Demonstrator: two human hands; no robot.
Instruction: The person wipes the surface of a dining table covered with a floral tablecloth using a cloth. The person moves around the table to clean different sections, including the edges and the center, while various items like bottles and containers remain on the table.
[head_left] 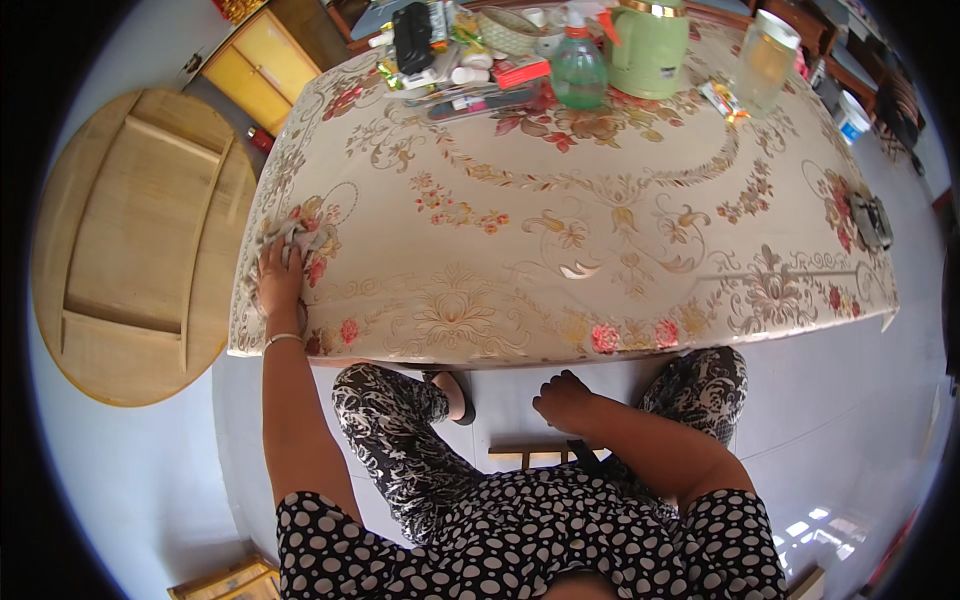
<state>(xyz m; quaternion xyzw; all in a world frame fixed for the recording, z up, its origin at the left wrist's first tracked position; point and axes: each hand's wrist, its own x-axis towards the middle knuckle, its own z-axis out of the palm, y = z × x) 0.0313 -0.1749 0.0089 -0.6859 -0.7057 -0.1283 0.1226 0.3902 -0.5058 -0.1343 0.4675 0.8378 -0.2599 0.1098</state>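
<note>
My left hand (281,275) presses a crumpled greyish cloth (312,240) onto the left side of the table. Its fingers lie over the near part of the cloth, and a bracelet circles that wrist. Beneath is a cream tablecloth (380,270) printed with flowers and scrolls. My right hand (565,402) is held above my lap, short of the table's front edge, curled into a loose fist with nothing seen in it.
Along the far side stand a green spray bottle (579,72), a light green thermos jug (648,52), a lidded jar (766,65) and a clutter of small items (465,60). A grey object (870,221) sits at the right edge. A round wooden tabletop (140,250) leans at left.
</note>
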